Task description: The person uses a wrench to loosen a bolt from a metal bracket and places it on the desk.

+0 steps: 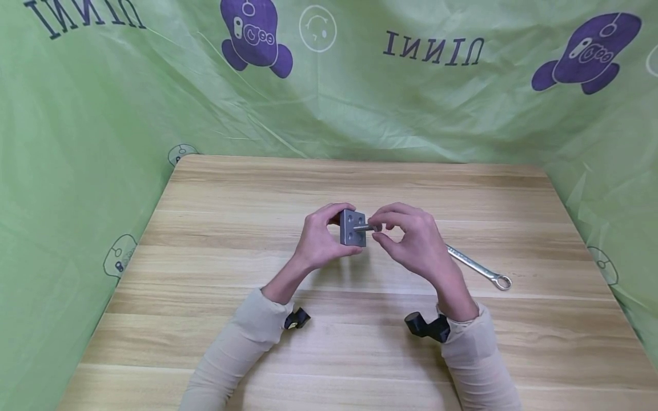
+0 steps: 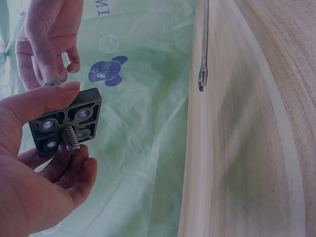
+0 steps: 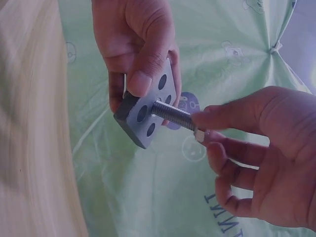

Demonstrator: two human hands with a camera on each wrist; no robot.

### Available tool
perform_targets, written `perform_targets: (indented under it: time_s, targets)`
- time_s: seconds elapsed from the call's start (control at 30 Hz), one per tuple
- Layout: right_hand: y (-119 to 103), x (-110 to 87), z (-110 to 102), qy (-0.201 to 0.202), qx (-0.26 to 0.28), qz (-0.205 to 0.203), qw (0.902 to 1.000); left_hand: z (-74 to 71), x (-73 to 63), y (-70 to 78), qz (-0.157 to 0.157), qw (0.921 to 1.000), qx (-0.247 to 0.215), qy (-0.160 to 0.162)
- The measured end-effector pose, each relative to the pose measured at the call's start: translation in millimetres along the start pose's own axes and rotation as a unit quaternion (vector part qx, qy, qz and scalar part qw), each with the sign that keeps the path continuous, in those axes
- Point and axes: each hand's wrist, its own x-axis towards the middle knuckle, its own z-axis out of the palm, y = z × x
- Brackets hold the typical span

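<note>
A square grey plate with a hole near each corner is held up over the table by my left hand, thumb along one edge and fingers on the opposite one. A threaded bolt passes through the middle of the plate. Its tip sticks out of the ribbed back face in the left wrist view. On the other side, my right hand pinches the bolt's head between thumb and index finger. The other fingers of that hand curl loosely below the bolt in the right wrist view.
A combination wrench lies on the wooden table to the right, partly hidden behind the right hand. Green printed cloth hangs behind the table and at its sides. Black wrist devices sit at both cuffs.
</note>
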Motion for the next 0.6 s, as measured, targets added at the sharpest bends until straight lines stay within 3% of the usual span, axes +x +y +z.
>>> perform_targets:
  time_s: [0.13,0.33,0.43,0.6]
  targets:
    - [-2.6,0.9,-2.8,-0.017,-0.01,0.057,0.9982,-0.3,-0.1,0.0,0.004,1.0,0.001,0.003]
    - [-4.5,3.7,-3.0,-0.048,-0.04,0.178,0.982,0.2,-0.1,-0.4,-0.001,1.0,0.003,0.003]
    - [-4.5,3.7,-2.0,-0.044,-0.046,0.179,0.9817,0.3,0.0,-0.7,0.003,1.0,0.004,0.003]
    - [-3.1,3.1,-0.7,-0.029,-0.035,0.136,0.9896,0.3,0.2,-1.1,0.006,1.0,0.003,0.002]
